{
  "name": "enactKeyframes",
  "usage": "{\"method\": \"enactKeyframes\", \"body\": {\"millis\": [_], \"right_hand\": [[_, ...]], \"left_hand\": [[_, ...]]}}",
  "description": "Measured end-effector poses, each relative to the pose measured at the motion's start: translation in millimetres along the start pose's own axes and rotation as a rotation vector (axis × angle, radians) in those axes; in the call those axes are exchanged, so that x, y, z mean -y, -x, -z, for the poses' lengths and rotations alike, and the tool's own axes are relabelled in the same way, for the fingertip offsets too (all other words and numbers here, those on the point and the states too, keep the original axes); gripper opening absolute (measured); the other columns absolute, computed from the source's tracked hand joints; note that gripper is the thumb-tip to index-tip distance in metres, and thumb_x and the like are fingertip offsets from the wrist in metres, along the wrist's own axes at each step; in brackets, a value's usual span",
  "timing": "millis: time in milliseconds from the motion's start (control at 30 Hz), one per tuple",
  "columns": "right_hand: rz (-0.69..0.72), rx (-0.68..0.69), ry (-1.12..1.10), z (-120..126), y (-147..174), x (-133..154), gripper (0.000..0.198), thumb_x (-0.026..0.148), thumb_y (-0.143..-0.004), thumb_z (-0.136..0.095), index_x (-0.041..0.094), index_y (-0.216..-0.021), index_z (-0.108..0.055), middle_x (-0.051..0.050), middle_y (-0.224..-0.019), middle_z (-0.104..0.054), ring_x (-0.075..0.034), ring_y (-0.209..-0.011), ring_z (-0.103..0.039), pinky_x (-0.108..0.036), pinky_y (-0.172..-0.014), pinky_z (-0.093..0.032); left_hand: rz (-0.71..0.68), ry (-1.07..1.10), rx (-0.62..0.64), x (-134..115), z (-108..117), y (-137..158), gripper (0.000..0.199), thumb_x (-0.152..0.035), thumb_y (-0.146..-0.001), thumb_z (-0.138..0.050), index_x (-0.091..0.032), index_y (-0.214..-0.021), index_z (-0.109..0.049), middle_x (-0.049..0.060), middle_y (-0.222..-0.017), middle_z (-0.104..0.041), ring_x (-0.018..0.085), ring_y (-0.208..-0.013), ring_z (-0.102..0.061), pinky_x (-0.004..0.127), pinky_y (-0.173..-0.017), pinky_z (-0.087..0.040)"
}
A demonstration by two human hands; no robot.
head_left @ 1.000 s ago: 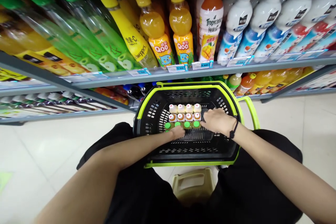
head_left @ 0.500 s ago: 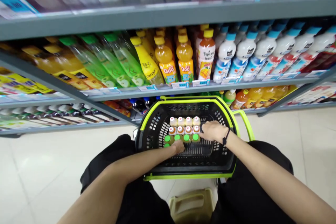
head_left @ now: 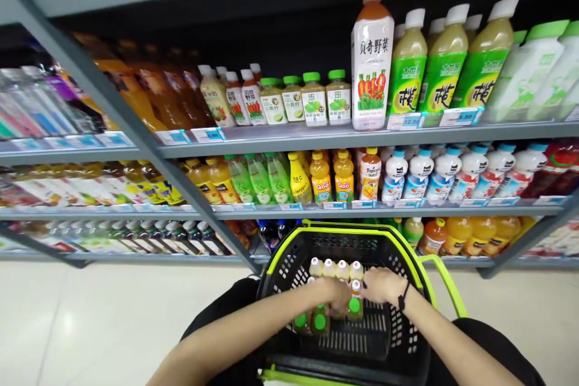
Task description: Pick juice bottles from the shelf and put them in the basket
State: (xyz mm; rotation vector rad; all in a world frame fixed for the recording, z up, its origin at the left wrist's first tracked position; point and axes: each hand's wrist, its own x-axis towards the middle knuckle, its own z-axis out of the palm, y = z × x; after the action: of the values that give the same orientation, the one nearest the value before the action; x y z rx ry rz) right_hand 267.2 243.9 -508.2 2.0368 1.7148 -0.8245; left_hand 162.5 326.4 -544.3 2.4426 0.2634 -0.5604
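My left hand [head_left: 335, 297] reaches down over small bottles standing in a black basket [head_left: 289, 347] with a lime-green rim. Its fingers are curled downward, and what lies under them is hidden. Near it stand a green-capped bottle [head_left: 319, 322] and a second green-capped bottle [head_left: 354, 306]. My right hand [head_left: 382, 284], with a dark cord on the wrist, is at the right end of the rows, against a white-capped bottle [head_left: 356, 289]. Its fingers are loosely bent, not wrapped around a bottle. At the back is a row of pale bottles [head_left: 330, 268].
Grey shelves [head_left: 289, 139] of drinks rise behind the basket. A tall carrot-label bottle [head_left: 372, 66] stands beside small green-capped juices [head_left: 313, 99]. Orange drinks [head_left: 321, 175] and white bottles [head_left: 420, 169] fill the shelf below. The lime handle [head_left: 446, 283] sticks out at the right. Pale floor [head_left: 113, 313] surrounds me.
The view has tilted up, showing more shelf. My left hand has moved right across the bottles and covers several. A second green-capped bottle now shows in the front row. My right hand stays beside the rows.
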Motion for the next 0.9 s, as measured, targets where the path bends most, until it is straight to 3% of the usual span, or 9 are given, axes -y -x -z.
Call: {"method": "enactKeyframes", "body": {"millis": [100,167,300,400,467,533,633,800,900], "right_hand": [[-0.017,-0.006,0.010,-2,-2,-2,0.041,0.031,-0.110,-0.050,0.004,-0.134,-0.069,-0.024,-0.137,-0.069,-0.029,-0.129,-0.068,-0.045,-0.108,-0.054],[-0.031,0.007,0.021,-3,-3,-1,0.040,0.032,-0.111,-0.050,0.005,-0.133,-0.069,-0.023,-0.137,-0.069,-0.028,-0.128,-0.069,-0.045,-0.108,-0.054],[-0.024,0.028,0.027,-7,-9,2,0.036,0.033,-0.109,-0.055,0.008,-0.131,-0.070,-0.019,-0.137,-0.070,-0.027,-0.128,-0.069,-0.046,-0.108,-0.054],[0.003,0.025,0.017,-13,-14,6,0.036,0.034,-0.108,-0.058,0.009,-0.131,-0.070,-0.018,-0.135,-0.071,-0.026,-0.126,-0.070,-0.046,-0.108,-0.054],[0.012,0.023,0.017,-16,-16,9,0.035,0.032,-0.107,-0.058,0.008,-0.130,-0.070,-0.019,-0.133,-0.071,-0.027,-0.125,-0.070,-0.046,-0.107,-0.055],[0.024,0.025,0.024,-19,-17,12,0.035,0.029,-0.107,-0.057,0.006,-0.128,-0.071,-0.021,-0.132,-0.072,-0.028,-0.125,-0.070,-0.046,-0.106,-0.055],[0.069,0.034,0.035,-21,-17,17,0.036,0.025,-0.105,-0.055,0.006,-0.130,-0.072,-0.024,-0.135,-0.070,-0.032,-0.128,-0.069,-0.046,-0.106,-0.055],[0.107,0.057,0.039,-19,-18,20,0.042,0.023,-0.102,-0.053,0.003,-0.134,-0.072,-0.026,-0.136,-0.068,-0.038,-0.129,-0.068,-0.046,-0.106,-0.055],[0.102,0.052,0.030,-19,-19,19,0.044,0.024,-0.102,-0.052,0.001,-0.133,-0.072,-0.028,-0.139,-0.067,-0.039,-0.130,-0.066,-0.047,-0.107,-0.054]], "left_hand": [[-0.071,0.042,0.036,-17,78,32,0.015,-0.014,-0.092,-0.061,-0.016,-0.090,-0.075,0.002,-0.078,-0.074,0.017,-0.062,-0.066,0.030,-0.066,-0.054],[-0.145,0.076,-0.113,-33,137,66,0.027,-0.020,-0.102,-0.047,-0.018,-0.111,-0.073,0.003,-0.092,-0.077,0.016,-0.073,-0.069,0.028,-0.072,-0.053],[-0.310,-0.085,-1.226,-49,249,123,0.034,-0.015,-0.101,-0.039,-0.016,-0.122,-0.067,0.004,-0.083,-0.071,0.018,-0.076,-0.066,0.034,-0.081,-0.053],[-0.184,-0.337,-1.658,-24,315,125,0.043,-0.014,-0.092,-0.052,-0.014,-0.133,-0.062,0.017,-0.119,-0.069,0.033,-0.122,-0.059,0.050,-0.105,-0.047],[-0.084,-0.439,-1.651,4,346,113,0.067,-0.014,-0.083,-0.060,-0.007,-0.149,-0.050,0.027,-0.145,-0.055,0.043,-0.139,-0.045,0.058,-0.115,-0.039],[-0.012,-0.479,-1.485,28,366,102,0.085,-0.016,-0.080,-0.063,-0.003,-0.159,-0.035,0.031,-0.154,-0.045,0.047,-0.145,-0.039,0.064,-0.120,-0.029],[-0.021,-0.471,-1.348,43,375,98,0.085,-0.021,-0.083,-0.064,-0.006,-0.161,-0.033,0.030,-0.147,-0.052,0.046,-0.142,-0.045,0.063,-0.120,-0.030],[-0.165,-0.377,-1.420,39,365,105,0.068,-0.033,-0.091,-0.069,-0.014,-0.148,-0.036,0.017,-0.110,-0.067,0.036,-0.112,-0.067,0.053,-0.103,-0.048],[-0.215,-0.353,-1.516,39,357,104,0.083,-0.048,-0.086,-0.081,-0.017,-0.146,-0.033,0.020,-0.127,-0.063,0.035,-0.116,-0.065,0.052,-0.105,-0.049]]}}
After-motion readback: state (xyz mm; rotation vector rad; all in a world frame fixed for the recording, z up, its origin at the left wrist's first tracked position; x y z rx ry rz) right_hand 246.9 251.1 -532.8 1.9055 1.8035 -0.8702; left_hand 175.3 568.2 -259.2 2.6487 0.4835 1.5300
